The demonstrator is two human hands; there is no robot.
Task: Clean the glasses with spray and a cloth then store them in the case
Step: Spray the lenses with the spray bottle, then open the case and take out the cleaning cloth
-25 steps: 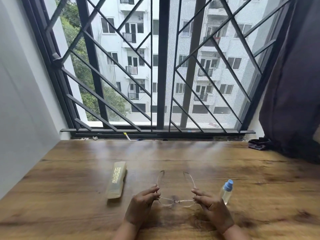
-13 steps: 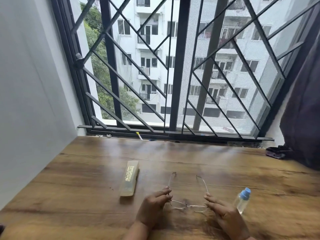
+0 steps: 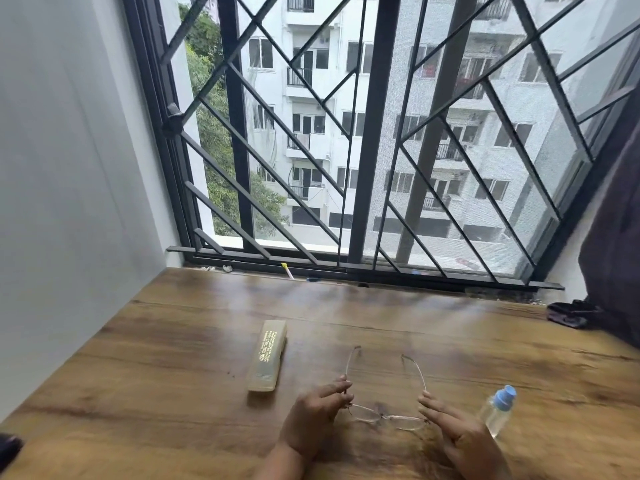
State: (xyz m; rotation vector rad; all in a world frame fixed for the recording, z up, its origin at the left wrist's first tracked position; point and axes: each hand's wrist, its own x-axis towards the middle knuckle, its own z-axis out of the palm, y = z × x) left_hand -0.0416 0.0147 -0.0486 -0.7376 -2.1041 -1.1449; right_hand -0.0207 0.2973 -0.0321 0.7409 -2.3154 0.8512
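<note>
1. Glasses (image 3: 383, 415) sat unfolded at the near edge of the table (image 3: 166, 393), temples pointing toward the window. Could not tell whether they rested on the wood or were held just off it.
2. Left hand (image 3: 311, 422) pinched the frame at its left hinge, fingers curled.
3. Right hand (image 3: 462, 436) had its fingertips at the right hinge, fingers fairly straight. Pinch or mere touch: could not tell.
4. Bottle (image 3: 497, 412), blue cap, stood just beside the right hand. Case (image 3: 267, 355) lay closed to the left of the glasses, apart from them.
5. Dark bundle (image 3: 568, 313) lay at the far right by the curtain (image 3: 613, 237), well apart from both hands. Possibly the cloth; not certain.
6. Judged: cleaning not yet begun, with bottle, case and bundle all untouched.
7. Risks from here:
   - The thin frame was held only at its ends, so uneven pull could twist the bridge or splay a hinge.
   - Freeing the right hand for the bottle would leave a one-sided pinch, and the glasses could swing or drop onto the wood.
   - The bottle stood close enough for a careless wrist to knock it over.
   - Fingers sliding inward would smear the lenses.
   - Reaching for the far bundle with the glasses in hand could catch a temple on the table.
</note>
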